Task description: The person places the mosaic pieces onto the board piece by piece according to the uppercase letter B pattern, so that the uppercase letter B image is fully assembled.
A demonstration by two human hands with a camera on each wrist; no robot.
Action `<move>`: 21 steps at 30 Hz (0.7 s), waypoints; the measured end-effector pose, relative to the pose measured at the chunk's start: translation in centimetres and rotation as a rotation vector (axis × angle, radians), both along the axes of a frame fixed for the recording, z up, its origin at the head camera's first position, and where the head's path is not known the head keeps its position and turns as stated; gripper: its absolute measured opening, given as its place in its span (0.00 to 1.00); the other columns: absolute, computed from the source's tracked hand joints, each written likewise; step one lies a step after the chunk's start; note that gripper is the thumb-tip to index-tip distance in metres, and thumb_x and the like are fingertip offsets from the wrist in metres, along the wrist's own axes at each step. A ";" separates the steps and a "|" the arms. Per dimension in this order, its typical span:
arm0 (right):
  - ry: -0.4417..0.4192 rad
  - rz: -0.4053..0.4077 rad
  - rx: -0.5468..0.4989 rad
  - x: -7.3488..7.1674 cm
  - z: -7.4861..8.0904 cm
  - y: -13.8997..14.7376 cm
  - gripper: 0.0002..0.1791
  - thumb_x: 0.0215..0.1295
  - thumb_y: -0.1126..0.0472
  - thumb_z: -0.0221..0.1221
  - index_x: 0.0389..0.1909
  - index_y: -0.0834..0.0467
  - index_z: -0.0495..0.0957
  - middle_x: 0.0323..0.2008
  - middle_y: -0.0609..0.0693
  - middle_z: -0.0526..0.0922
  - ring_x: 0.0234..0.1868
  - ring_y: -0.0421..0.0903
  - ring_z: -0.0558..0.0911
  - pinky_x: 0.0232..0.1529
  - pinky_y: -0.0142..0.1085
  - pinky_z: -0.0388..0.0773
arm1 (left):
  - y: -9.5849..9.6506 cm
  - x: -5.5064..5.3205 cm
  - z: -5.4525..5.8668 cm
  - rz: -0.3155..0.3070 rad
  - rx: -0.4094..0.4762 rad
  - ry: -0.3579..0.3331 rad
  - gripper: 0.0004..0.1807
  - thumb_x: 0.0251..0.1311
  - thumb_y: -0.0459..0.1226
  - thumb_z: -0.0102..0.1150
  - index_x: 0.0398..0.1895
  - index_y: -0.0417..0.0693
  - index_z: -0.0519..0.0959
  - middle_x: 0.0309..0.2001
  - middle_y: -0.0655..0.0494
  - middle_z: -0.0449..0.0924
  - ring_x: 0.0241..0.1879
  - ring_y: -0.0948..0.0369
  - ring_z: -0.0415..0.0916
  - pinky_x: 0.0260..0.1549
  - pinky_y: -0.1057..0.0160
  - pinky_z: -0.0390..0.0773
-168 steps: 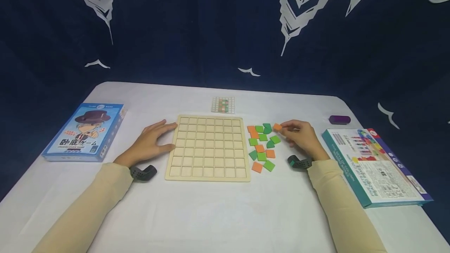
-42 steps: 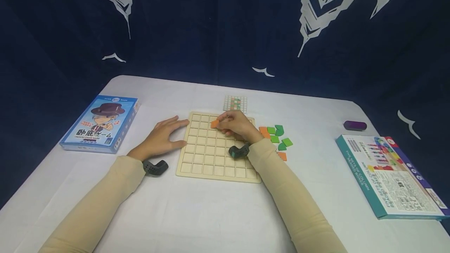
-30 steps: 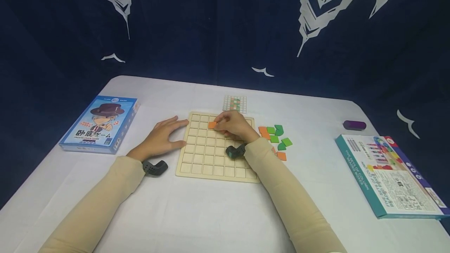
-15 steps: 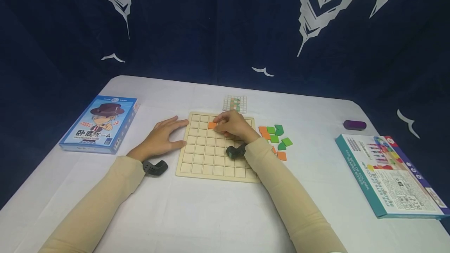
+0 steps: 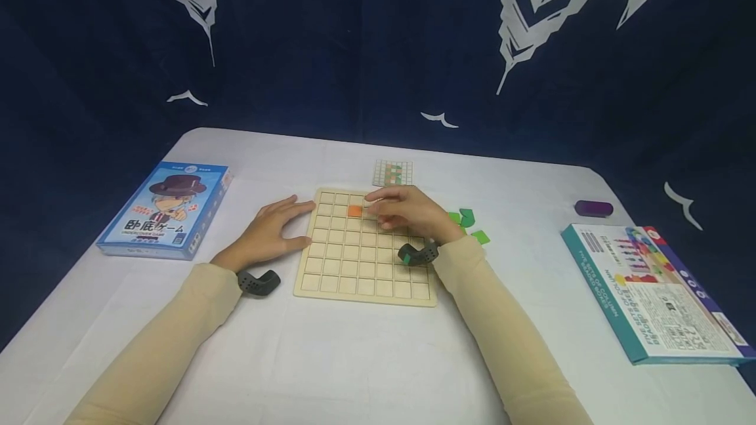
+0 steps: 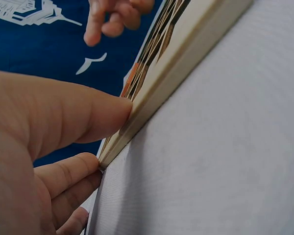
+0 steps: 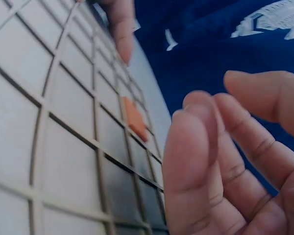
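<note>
A wooden grid board (image 5: 350,266) lies flat in the middle of the table. One orange square tile (image 5: 354,211) sits in a cell of its second row from the far edge; the right wrist view shows the same orange tile (image 7: 134,119) among the grid lines. My left hand (image 5: 264,235) touches the board's left edge, thumb and fingertips against the rim in the left wrist view. Over the board's right part hovers my right hand (image 5: 412,211), just right of the tile, its fingers parted and holding nothing.
Green tiles (image 5: 466,218) lie right of the board, partly hidden by the right forearm. A small pattern card (image 5: 392,172) is behind the board. A blue game box (image 5: 165,210) stands left, a teal-edged box (image 5: 655,294) right, a purple object (image 5: 593,208) behind it.
My right hand carried the orange tile from the loose pile onto the board, let go of it, and has now drawn back a little to the right. The left hand stays at the board's edge.
</note>
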State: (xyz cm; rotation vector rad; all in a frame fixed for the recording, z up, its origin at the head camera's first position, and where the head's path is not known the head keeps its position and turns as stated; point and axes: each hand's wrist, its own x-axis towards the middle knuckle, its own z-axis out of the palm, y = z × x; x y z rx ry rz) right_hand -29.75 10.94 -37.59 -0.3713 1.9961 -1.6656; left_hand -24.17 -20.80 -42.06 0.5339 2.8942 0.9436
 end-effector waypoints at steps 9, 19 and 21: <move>-0.002 -0.061 -0.150 0.7 1.2 4.0 0.22 0.80 0.67 0.57 0.69 0.72 0.75 0.39 0.48 0.85 0.32 0.39 0.80 0.36 0.28 0.84 | 0.0 0.0 0.0 0.000 -0.005 -0.006 0.41 0.67 0.44 0.67 0.82 0.42 0.67 0.82 0.40 0.63 0.85 0.39 0.48 0.82 0.33 0.44; 0.080 -0.169 -0.079 0.9 1.7 8.6 0.11 0.82 0.63 0.57 0.57 0.54 0.85 0.37 0.47 0.81 0.30 0.41 0.78 0.36 0.32 0.82 | 0.2 0.1 0.1 0.015 -0.005 -0.018 0.41 0.67 0.44 0.67 0.82 0.43 0.68 0.83 0.40 0.62 0.85 0.39 0.48 0.81 0.31 0.45; 0.094 -0.181 -0.064 0.9 1.7 9.4 0.10 0.82 0.63 0.57 0.55 0.52 0.85 0.37 0.47 0.81 0.31 0.41 0.77 0.38 0.31 0.82 | 0.2 0.1 0.1 0.015 -0.006 -0.017 0.41 0.66 0.44 0.68 0.82 0.43 0.68 0.83 0.40 0.62 0.85 0.39 0.48 0.81 0.31 0.45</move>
